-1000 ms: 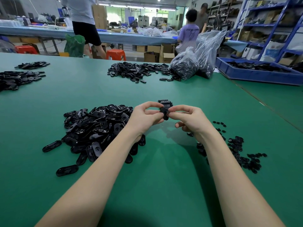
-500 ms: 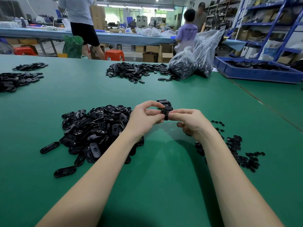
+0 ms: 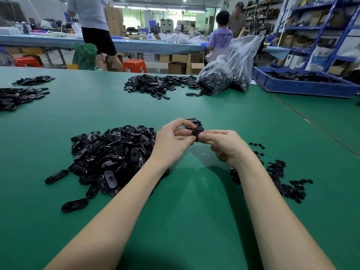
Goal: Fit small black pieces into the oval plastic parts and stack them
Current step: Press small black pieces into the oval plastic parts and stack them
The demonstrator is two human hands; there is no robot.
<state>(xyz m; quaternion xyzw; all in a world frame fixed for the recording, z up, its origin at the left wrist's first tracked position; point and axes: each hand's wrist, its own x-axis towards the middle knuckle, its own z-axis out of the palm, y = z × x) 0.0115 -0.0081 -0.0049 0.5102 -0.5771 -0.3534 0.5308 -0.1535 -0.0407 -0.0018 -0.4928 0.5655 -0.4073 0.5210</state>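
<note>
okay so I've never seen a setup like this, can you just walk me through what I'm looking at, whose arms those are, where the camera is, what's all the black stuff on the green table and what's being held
There is no machine here. The camera sits on a person's head and looks forward and down, so the two bare arms are that person's own.

The left hand and the right hand meet in the middle and together pinch one black plastic part. It is too small to see just how the pieces fit.

On the green table, a big pile of oval parts lies beside the left arm. A thinner scatter of small black pieces lies beside the right arm. Just behind the hands is a small stack of black parts.

Farther off lie more black piles, clear bags of parts and a blue tray.
</note>
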